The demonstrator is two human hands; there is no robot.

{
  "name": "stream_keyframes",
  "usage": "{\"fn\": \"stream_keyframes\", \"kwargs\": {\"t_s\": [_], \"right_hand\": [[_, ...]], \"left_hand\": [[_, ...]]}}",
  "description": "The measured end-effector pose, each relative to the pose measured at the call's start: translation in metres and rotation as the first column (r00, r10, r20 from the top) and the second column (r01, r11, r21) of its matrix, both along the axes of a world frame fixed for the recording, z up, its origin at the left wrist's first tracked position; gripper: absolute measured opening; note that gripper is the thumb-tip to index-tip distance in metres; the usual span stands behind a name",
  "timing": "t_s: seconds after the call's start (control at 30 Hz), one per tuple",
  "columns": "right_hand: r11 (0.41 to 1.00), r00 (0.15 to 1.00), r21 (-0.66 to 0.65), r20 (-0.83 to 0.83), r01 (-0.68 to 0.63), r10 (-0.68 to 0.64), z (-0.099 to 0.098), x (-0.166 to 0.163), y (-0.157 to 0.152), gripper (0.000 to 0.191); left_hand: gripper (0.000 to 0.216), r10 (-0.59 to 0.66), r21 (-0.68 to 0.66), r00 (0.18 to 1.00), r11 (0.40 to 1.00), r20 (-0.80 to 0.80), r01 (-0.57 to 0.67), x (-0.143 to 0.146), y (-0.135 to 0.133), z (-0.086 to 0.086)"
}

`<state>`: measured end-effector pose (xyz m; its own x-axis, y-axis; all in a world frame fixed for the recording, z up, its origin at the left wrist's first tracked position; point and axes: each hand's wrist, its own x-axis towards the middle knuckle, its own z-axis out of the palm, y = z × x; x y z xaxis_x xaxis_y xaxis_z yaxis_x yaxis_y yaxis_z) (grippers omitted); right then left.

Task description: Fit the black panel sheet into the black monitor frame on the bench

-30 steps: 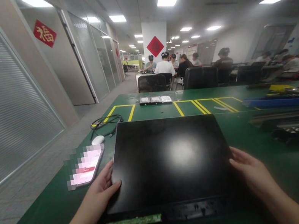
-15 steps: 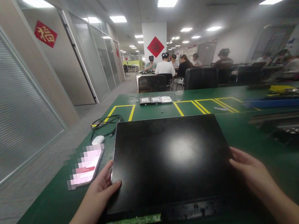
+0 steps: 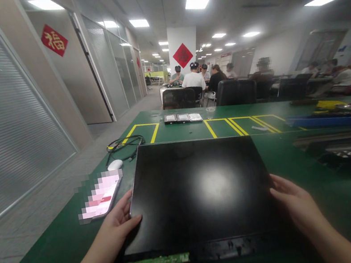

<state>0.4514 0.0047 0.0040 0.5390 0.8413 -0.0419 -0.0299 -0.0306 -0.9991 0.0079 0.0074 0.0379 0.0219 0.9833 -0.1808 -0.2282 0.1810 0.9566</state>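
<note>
A flat black display panel (image 3: pixel 173 195) fills the middle of the view, tilted a little, with a bright ceiling reflection on its glossy face. Along its near edge runs a dark strip with a green circuit board (image 3: pixel 156 262) at the left. My left hand (image 3: pixel 120 223) grips the panel's left edge, thumb on the front face and fingers behind. At the opposite edge, my right hand (image 3: pixel 288 195) holds on with its thumb over the rim; its other fingers are partly hidden behind the panel.
Left of the panel lie a lit phone (image 3: pixel 103 196), a white mouse (image 3: pixel 115 164) and a coiled black cable (image 3: pixel 125 147). Several hard drives (image 3: pixel 182 118) and a clear cup (image 3: pixel 210 112) stand farther back. A blue tray (image 3: pixel 339 117) and dark parts lie right. People sit beyond the green table (image 3: pixel 42 259).
The panel's far edge sits very slightly lower in the view. Both hands keep their hold on the panel's sides, almost unmoved.
</note>
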Motion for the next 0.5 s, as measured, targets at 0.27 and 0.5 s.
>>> {"fn": "stream_keyframes", "kwargs": {"t_s": [0.27,0.5], "right_hand": [[0.999,0.999,0.034,0.038,-0.018,0.017,-0.005,0.002,0.001,0.059],[1.0,1.0,0.023,0.008,-0.005,0.005,-0.005,0.002,0.001,0.056]], "left_hand": [[0.087,0.021,-0.031,1.0,0.999,-0.013,-0.021,0.005,-0.003,0.01],[0.085,0.046,-0.015,0.999,0.999,0.004,-0.046,0.003,0.0,0.0]]}}
